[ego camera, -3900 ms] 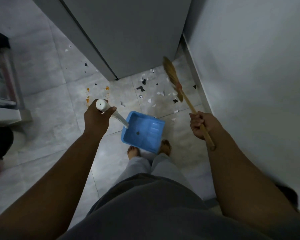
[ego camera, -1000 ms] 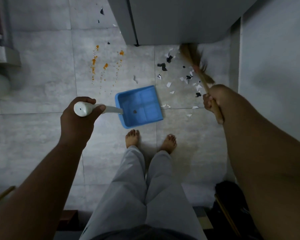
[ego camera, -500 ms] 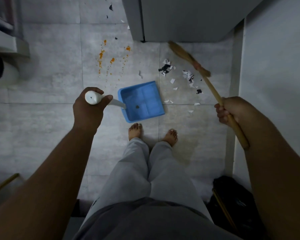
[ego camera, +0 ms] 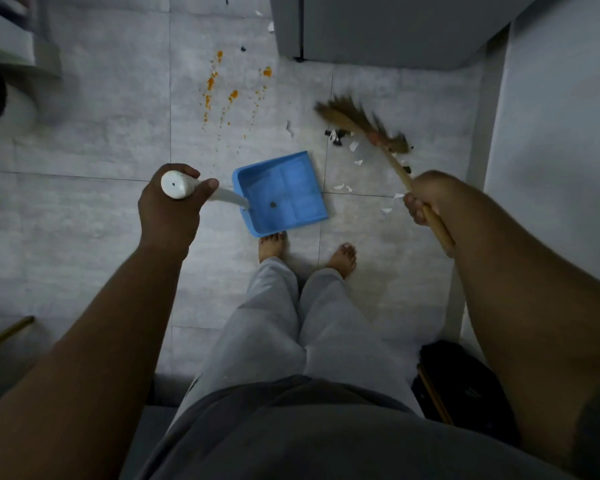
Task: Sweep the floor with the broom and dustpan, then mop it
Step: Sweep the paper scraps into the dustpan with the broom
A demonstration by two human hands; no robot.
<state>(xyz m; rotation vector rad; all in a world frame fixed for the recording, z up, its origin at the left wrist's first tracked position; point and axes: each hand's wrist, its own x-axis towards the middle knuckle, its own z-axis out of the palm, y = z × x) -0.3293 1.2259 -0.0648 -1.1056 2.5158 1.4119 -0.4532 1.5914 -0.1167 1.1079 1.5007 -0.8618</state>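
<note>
Grey trousers (ego camera: 291,323) fill the bottom of my view, and two bare feet (ego camera: 272,244) stand on the tiled floor (ego camera: 84,220) just below the dustpan. At centre left, my left hand (ego camera: 168,209) is wrapped round the white handle (ego camera: 179,184) of the blue dustpan (ego camera: 281,194). At centre right, my right hand (ego camera: 426,199) is closed round the wooden shaft of the broom (ego camera: 395,164). Its straw head is blurred above the paper scraps (ego camera: 354,146), right of centre.

I judge this to be the gathering stroke. I would use short, low pulls to draw the scraps down and left towards the pan. I'd set the pan's open edge flat on the tile, which I cannot confirm from here. I would keep the bristles out of the orange spatter (ego camera: 210,83) at upper centre, since it looks like the mop's job.

Counted:
- One broom, one dustpan, two hands and two feet.
- One dark speck (ego camera: 273,204) already in the pan.
- Roughly nine white scraps and about four black bits or clusters; the blur hides some.
- One patch of orange blobs with fine drops.
- One dark bag (ego camera: 465,382) at lower right.
- One stick (ego camera: 6,334) at the lower left edge.
- One grey cabinet (ego camera: 378,26) along the top.
</note>
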